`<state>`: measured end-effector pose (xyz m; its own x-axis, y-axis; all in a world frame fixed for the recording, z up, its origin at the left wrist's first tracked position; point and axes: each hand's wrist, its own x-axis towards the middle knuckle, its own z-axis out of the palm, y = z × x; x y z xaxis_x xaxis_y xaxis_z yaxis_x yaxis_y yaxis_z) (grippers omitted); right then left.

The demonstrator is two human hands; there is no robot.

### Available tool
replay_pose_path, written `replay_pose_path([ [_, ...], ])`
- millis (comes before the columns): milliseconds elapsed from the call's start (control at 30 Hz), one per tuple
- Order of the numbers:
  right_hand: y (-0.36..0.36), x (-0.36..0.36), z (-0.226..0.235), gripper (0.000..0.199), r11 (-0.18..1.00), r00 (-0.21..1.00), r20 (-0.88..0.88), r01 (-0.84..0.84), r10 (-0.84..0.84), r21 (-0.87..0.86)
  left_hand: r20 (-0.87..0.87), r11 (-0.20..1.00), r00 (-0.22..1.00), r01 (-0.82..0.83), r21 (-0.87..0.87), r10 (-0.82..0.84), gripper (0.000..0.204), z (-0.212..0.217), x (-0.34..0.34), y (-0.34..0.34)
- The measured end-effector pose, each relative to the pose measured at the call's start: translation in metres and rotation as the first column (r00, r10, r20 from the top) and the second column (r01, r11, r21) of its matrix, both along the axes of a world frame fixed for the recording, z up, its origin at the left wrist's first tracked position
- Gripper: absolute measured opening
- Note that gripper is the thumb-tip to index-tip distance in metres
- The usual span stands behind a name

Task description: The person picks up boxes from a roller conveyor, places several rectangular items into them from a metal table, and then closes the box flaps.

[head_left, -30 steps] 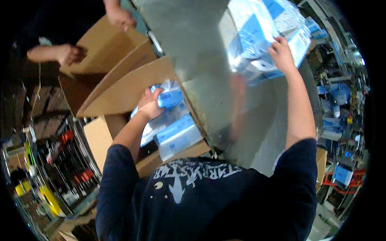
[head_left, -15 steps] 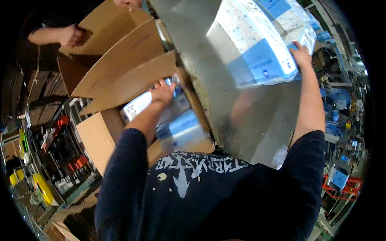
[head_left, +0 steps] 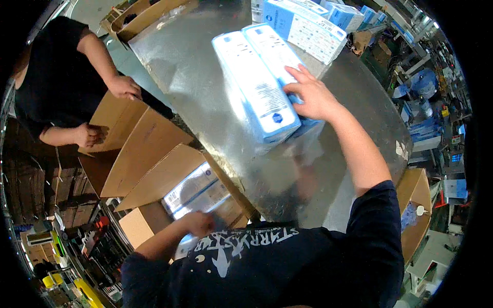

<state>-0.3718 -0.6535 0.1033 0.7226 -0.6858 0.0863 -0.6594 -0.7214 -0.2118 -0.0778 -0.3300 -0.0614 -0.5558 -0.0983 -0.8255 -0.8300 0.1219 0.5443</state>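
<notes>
Two long blue-and-white plastic-wrapped packs lie side by side on the metal table: a nearer pack point(head_left: 257, 84) and a second pack point(head_left: 275, 56) against its right side. My right hand point(head_left: 313, 95) rests on the second pack with its fingers spread. Over the near part of an open cardboard carton point(head_left: 156, 174), my left hand point(head_left: 197, 224) is smeared by motion, so its fingers cannot be made out. Inside the carton, similar blue-and-white packs point(head_left: 197, 190) lie in a row, partly hidden by my left hand and forearm.
At the left a co-worker's hands point(head_left: 126, 87) hold the carton's raised flaps. More packs point(head_left: 305, 31) stand at the far side of the metal table point(head_left: 334, 154). Another open carton point(head_left: 415, 205) is at the right, and one point(head_left: 154, 20) at the far left.
My right hand has brought packs from the right toward the table's middle. My left hand has drawn back from the packs in the carton. The view has shifted.
</notes>
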Motion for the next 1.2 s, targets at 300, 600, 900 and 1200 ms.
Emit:
replay_pose_path([
  [300,-0.072,-0.017,-0.032,0.042,0.950,0.905,0.397,0.024,-0.153,0.311,0.313,0.814,0.923,0.000,-0.581,0.224,0.052,-0.043,-0.028,0.051],
  [600,-0.119,-0.088,-0.022,0.056,0.872,0.912,0.195,0.404,-0.361,-0.278,0.057,0.558,0.951,-0.130,-0.819,0.305,0.049,-0.011,-0.002,0.105],
  [900,-0.190,-0.049,-0.015,0.056,0.822,0.844,-0.222,0.360,-0.488,-0.440,0.275,0.923,0.912,-0.213,-0.319,0.306,0.049,-0.044,0.005,0.068],
  [1200,-0.115,-0.002,-0.016,0.092,0.858,0.861,-0.074,0.507,-0.502,0.078,-0.823,-0.003,0.140,-0.986,-0.169,0.550,0.066,0.087,-0.013,-0.163],
])
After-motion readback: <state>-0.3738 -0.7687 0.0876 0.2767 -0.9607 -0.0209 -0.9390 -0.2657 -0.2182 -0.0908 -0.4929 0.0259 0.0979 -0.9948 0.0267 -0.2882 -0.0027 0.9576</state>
